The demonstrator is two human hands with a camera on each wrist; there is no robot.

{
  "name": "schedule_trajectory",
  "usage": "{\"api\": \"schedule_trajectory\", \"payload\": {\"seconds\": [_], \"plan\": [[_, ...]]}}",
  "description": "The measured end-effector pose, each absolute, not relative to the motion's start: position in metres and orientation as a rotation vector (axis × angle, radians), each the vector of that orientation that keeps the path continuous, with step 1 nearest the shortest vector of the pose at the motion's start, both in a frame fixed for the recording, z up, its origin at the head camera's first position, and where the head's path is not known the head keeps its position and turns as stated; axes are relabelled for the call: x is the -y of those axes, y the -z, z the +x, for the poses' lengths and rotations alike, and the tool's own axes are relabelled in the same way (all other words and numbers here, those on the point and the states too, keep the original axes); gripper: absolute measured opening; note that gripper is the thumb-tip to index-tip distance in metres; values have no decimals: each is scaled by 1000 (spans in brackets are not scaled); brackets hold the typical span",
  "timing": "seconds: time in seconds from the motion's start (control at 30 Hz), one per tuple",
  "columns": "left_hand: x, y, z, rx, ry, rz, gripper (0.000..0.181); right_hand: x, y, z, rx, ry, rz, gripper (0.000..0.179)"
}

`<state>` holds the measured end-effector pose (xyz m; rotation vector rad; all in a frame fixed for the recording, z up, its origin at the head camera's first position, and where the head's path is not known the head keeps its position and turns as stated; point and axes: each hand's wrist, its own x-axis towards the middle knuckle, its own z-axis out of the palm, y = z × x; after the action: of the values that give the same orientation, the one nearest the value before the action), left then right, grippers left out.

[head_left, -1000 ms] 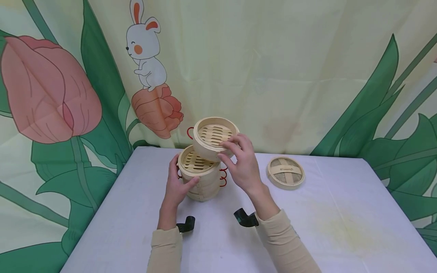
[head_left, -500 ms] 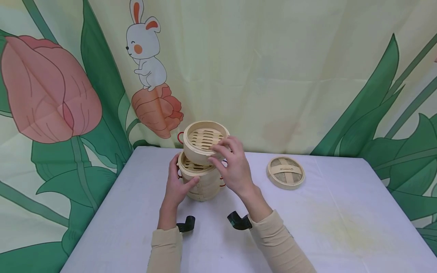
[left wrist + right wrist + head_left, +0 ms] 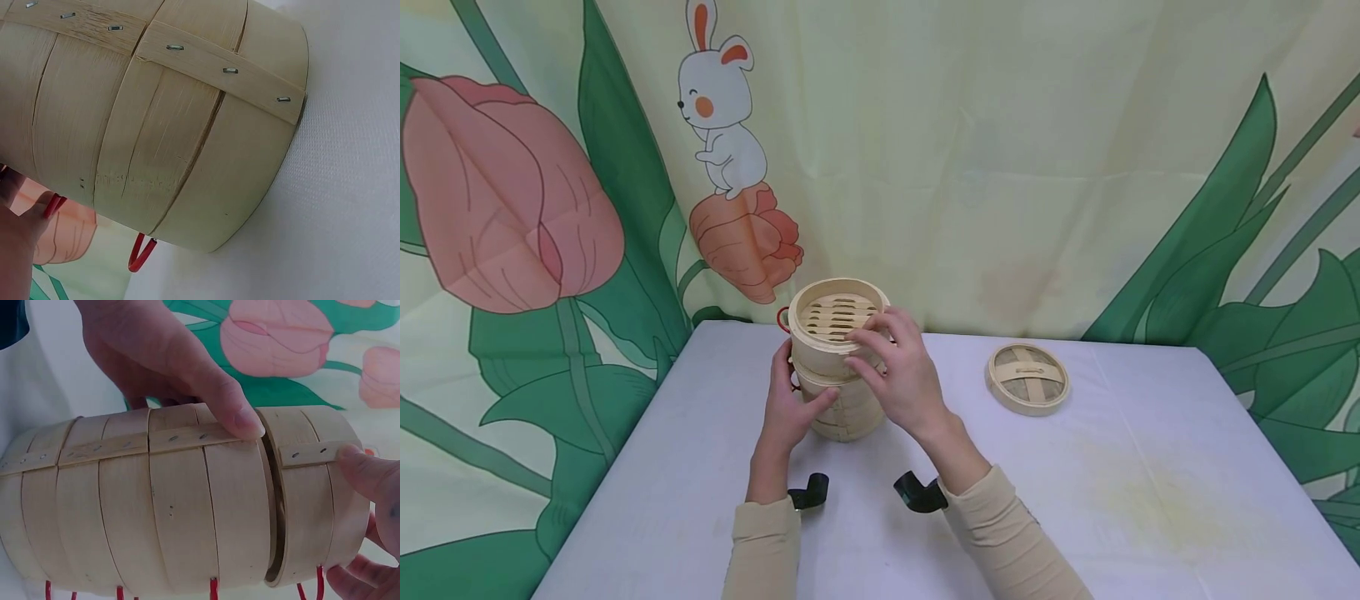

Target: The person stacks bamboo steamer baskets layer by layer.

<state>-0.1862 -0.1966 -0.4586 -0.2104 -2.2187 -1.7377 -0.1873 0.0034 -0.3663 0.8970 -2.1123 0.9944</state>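
Note:
A stack of round bamboo steamer baskets with red side loops stands on the table. My left hand grips the stack near its top, thumb on the front wall and fingers round the left side. My right hand pinches the right rim of the uppermost steamer basket, whose slatted floor faces up. In the right wrist view, this basket sits over the stack with a narrow dark gap between them. The left wrist view shows the stack's stapled bamboo wall close up.
A round bamboo lid with a strap handle lies on the white-covered table, right of the stack. Behind the table hangs a curtain printed with flowers and a rabbit. Black camera mounts stick out from both wrists.
My right hand has brought the uppermost basket left and down, from tilted off the stack's right edge to over the stack's top. The left hand has kept its place.

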Motion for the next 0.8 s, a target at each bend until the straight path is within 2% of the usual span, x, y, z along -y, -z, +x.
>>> {"api": "schedule_trajectory", "payload": {"seconds": [0.8], "plan": [[195, 456, -185, 2249, 1761, -123, 106, 11, 371, -177, 2146, -887, 830, 25]]}}
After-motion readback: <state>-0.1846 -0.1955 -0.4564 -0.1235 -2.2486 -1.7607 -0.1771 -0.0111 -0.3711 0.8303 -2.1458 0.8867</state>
